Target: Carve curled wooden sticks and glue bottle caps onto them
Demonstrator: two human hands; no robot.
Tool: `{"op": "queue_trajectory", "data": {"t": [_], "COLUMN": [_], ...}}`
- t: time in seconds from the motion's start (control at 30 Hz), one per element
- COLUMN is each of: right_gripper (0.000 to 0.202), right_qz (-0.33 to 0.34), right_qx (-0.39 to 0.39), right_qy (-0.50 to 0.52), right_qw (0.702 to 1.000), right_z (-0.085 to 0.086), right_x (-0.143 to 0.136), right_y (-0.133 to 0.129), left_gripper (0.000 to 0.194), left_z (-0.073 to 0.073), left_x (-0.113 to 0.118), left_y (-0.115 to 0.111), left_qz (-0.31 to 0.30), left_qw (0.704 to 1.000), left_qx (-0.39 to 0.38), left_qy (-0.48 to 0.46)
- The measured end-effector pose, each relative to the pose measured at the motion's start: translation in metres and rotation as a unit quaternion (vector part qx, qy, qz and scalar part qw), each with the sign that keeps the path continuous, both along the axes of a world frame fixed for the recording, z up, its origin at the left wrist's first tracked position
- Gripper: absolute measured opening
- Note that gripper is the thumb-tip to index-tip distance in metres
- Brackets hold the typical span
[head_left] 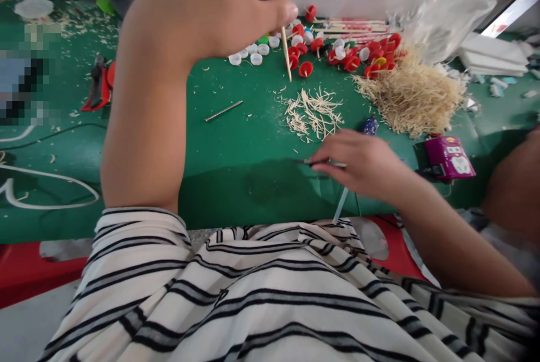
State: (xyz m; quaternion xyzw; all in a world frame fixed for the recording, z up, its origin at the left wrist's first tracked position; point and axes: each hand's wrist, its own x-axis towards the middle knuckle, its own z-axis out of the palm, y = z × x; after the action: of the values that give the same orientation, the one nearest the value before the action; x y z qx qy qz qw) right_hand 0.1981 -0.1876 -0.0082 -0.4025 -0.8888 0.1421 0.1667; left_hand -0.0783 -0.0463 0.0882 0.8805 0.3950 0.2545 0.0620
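Note:
High above the green table, my left hand pinches a thin pointed wooden stick, its tip hanging downward. Low over the table, my right hand is closed on a small dark metal tool, most of it hidden by the fingers. Between the hands lies a small pile of pale wood shavings. To its left rests a thin metal rod. Beyond the stick are red caps and white caps, several of the red ones with short sticks through them.
A larger heap of shavings lies at the right, with a clear plastic bag behind it. A purple box stands near another person's arm. On the left are a red-and-black tool and a white cable.

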Motion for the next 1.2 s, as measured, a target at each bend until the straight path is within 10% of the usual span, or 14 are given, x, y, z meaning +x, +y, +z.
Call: {"op": "queue_trajectory", "data": {"t": [0.2, 0.83, 1.03, 1.2], "right_gripper": [0.029, 0.011, 0.017, 0.012], "right_qz": [-0.014, -0.104, -0.023, -0.164], "right_qx": [0.027, -0.004, 0.081, 0.165], "right_qy": [-0.137, -0.129, 0.061, 0.218], "right_qw": [0.990, 0.986, 0.995, 0.948], "right_z": [-0.045, -0.047, -0.027, -0.012], "right_x": [-0.003, -0.026, -0.025, 0.022], "right_y": [-0.002, 0.099, 0.049, -0.007], "left_gripper": [0.040, 0.033, 0.030, 0.031], "left_z": [0.000, -0.007, -0.006, -0.005], "left_x": [0.012, 0.025, 0.023, 0.024], "left_y": [-0.002, 0.000, -0.001, -0.001], "left_qz": [-0.027, -0.014, -0.010, 0.001], "left_qw": [0.999, 0.992, 0.993, 0.991], "left_qx": [-0.020, -0.074, -0.071, -0.083], "left_qy": [0.038, 0.100, 0.096, 0.102]}}
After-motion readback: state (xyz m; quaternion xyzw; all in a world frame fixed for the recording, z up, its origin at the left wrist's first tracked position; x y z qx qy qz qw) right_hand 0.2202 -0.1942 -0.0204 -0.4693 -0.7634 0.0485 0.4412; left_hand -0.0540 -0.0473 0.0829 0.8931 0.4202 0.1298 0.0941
